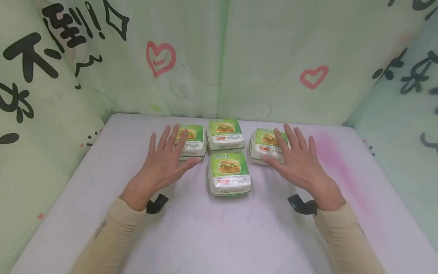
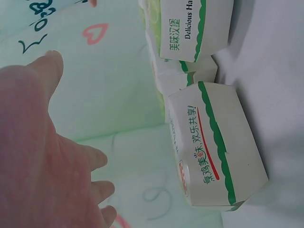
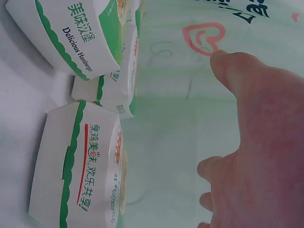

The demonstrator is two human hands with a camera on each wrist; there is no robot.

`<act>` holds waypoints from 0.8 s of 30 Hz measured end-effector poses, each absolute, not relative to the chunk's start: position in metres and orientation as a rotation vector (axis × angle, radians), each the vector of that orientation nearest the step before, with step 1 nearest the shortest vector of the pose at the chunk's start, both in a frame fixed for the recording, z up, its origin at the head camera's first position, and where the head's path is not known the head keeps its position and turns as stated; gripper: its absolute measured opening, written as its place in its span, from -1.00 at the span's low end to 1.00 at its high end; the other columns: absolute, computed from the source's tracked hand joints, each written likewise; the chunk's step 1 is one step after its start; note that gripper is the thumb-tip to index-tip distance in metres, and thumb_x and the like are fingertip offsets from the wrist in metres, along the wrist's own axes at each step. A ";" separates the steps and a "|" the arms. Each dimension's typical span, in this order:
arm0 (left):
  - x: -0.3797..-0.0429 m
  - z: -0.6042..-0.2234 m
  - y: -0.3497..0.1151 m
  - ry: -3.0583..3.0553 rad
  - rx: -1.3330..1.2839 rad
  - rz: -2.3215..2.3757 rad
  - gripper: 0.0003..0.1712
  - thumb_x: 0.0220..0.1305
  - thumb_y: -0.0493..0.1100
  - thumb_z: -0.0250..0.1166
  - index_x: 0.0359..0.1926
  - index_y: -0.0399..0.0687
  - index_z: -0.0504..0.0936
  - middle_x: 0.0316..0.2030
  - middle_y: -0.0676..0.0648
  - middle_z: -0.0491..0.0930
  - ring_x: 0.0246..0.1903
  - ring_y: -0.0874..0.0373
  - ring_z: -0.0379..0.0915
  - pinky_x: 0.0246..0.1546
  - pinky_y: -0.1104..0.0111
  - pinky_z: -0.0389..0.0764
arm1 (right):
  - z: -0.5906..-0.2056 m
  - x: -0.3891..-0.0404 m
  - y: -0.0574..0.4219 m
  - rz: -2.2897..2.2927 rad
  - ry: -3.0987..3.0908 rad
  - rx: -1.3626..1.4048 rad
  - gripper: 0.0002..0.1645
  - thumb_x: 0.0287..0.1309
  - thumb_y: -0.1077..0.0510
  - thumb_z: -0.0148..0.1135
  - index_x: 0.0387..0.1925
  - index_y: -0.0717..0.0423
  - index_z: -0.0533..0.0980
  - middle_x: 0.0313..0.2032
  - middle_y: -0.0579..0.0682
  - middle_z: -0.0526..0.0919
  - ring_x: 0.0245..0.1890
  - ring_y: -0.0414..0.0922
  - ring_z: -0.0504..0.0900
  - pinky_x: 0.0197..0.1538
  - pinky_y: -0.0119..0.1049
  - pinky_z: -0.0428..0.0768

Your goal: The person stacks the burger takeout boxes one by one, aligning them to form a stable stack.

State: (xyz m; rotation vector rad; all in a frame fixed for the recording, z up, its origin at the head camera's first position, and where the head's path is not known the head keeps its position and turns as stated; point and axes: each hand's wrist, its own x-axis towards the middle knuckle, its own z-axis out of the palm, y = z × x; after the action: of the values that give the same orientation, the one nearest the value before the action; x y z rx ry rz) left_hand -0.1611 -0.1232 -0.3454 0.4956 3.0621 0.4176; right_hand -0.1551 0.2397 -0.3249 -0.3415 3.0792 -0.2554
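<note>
Several hamburger boxes, green and white with a burger picture on the lid, stand on the white table. My left hand [image 1: 159, 165] is spread above the left box [image 1: 197, 141], its fingers covering part of the lid. Likewise, my right hand [image 1: 302, 165] is spread over the right box [image 1: 261, 146]. Both wrist views show space between the hand and the boxes, and neither hand holds anything. Between the hands are a rear middle box [image 1: 226, 136] and a front middle box [image 1: 230, 171]. The left wrist view shows the side of the nearest box [image 2: 213, 147]; the right wrist view does too, on another box [image 3: 78, 166].
A pale green curtain [image 1: 260, 45] with red hearts and black lettering hangs behind the table [image 1: 226, 236] and along both sides. A pink stain marks the tabletop on the right. Each wrist wears a black strap piece [image 1: 157, 204].
</note>
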 end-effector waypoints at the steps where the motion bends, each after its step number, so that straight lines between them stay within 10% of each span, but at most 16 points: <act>1: -0.161 -0.346 -0.123 3.061 0.495 0.418 0.10 0.31 0.54 -0.13 0.59 0.01 -0.18 0.60 -0.11 -0.38 0.57 -0.10 -0.58 0.47 -0.19 -0.52 | -0.325 -0.155 0.239 -0.257 3.080 -0.342 0.13 0.27 -0.56 -0.22 0.59 -0.04 -0.26 0.58 0.11 -0.42 0.56 0.25 -0.39 0.42 0.41 -0.43; 24: -0.161 -0.353 -0.108 3.015 0.608 0.491 0.09 0.32 0.51 -0.07 0.59 0.02 -0.23 0.60 -0.07 -0.37 0.58 -0.05 -0.54 0.51 -0.12 -0.41 | -0.338 -0.153 0.245 -0.302 3.068 -0.321 0.16 0.26 -0.54 -0.16 0.58 0.02 -0.23 0.58 0.14 -0.34 0.56 0.25 -0.35 0.44 0.40 -0.37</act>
State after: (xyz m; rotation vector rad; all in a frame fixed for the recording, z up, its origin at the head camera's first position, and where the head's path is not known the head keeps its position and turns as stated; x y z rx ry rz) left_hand -0.1610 -0.1083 -0.3534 0.6081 3.0149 0.4906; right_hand -0.1529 0.2453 -0.3379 -0.3213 3.0679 -0.3020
